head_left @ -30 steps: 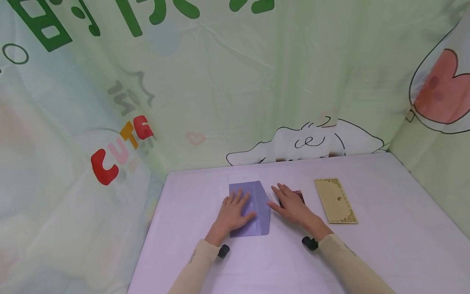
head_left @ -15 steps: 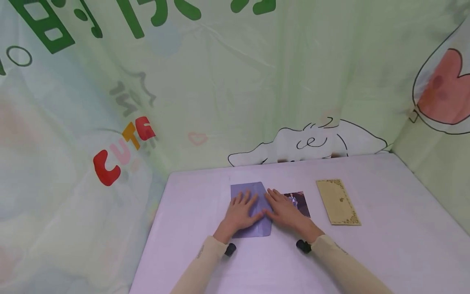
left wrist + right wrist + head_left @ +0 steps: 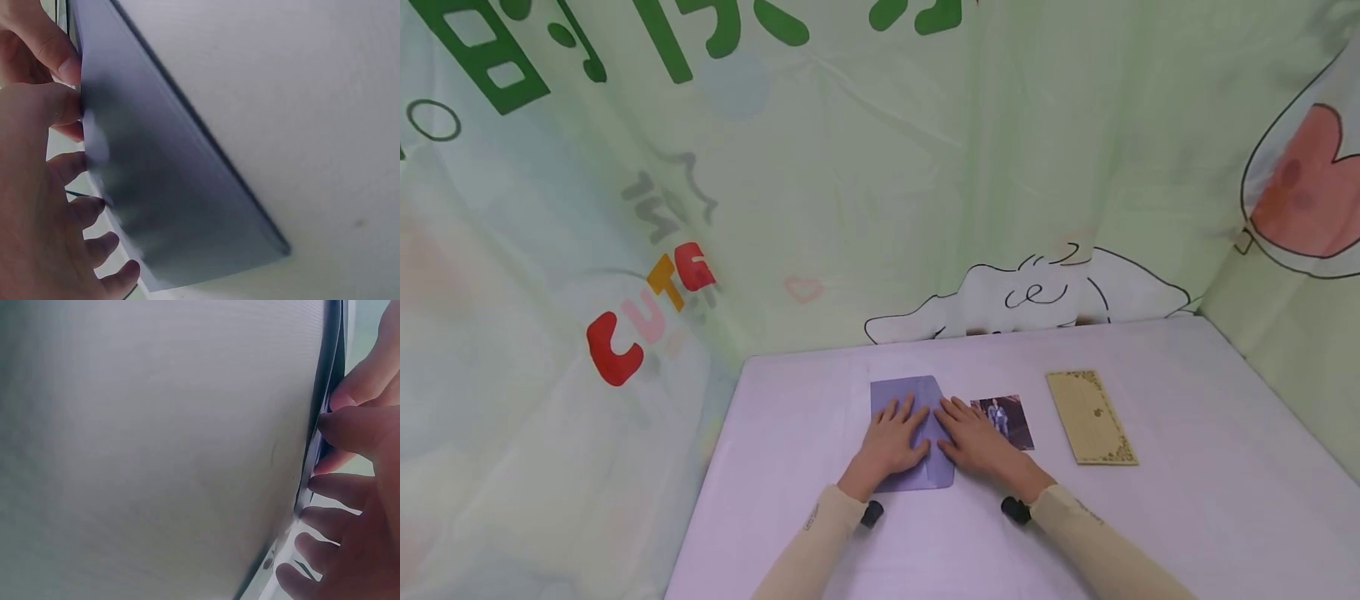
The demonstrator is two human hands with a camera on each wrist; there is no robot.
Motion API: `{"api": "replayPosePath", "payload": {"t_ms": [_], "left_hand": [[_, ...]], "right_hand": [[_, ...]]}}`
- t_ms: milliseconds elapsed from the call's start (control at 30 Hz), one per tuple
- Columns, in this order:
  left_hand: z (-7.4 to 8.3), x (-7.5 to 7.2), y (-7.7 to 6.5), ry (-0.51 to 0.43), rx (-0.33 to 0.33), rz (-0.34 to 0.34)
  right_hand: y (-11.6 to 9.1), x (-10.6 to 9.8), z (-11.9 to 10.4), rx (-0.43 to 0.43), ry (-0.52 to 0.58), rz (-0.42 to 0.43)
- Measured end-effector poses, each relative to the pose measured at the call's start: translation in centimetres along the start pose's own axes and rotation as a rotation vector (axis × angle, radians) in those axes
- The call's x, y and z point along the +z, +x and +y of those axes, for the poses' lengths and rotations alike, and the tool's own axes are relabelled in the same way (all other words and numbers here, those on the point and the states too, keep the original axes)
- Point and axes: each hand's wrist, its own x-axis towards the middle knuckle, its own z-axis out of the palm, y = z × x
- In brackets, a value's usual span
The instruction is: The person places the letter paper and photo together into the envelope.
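A purple paper envelope (image 3: 904,388) lies flat on the table, its flap side to the right. My left hand (image 3: 889,443) rests on it with fingers spread and straight, and in the left wrist view the fingertips (image 3: 94,209) meet its surface. From the right, my right hand (image 3: 976,437) lays its extended fingertips on the flap. Both thumbs come close together near the middle of the envelope. Beside the right hand is a small photo (image 3: 1018,423) of a figure in light clothing on a dark ground; the hand covers its lower left part.
Farther right lies a tan rectangular card (image 3: 1086,417) with dark ornamental corners. A pale lilac cloth (image 3: 767,467) covers the table. Printed curtains (image 3: 880,192) hang behind it and at both sides. A small black camera sits at each wrist.
My right hand has moved left from over the photo onto the envelope's flap, uncovering most of the photo. The left hand has shifted slightly right across the envelope.
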Motion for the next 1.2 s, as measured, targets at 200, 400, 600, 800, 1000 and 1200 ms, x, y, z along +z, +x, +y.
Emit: {"api": "replayPosePath", "payload": {"t_ms": [200,400,600,800,1000,1200], "left_hand": [[-0.3,-0.4,0.2,0.001,-0.002,-0.018],[-1.0,-0.9,0.7,-0.08,0.0,-0.053],[-2.2,-1.2,0.7,-0.087,0.059,-0.051],[-3.6,-1.5,0.6,-0.107,0.153,-0.113],[-4.8,-1.7,0.7,-0.177,0.209,-0.125],[-5.2,-1.5,1.2,-0.154,0.24,-0.092]], "right_hand": [[0.0,-0.2,-0.1,0.01,0.009,-0.023],[0.2,-0.3,0.1,0.015,0.016,-0.024],[0.2,-0.3,0.2,0.016,0.014,-0.026],[0.1,0.0,0.1,0.029,0.025,-0.036],[-0.1,0.2,0.0,0.042,0.04,-0.049],[0.1,-0.5,-0.1,0.047,0.041,-0.05]]}}
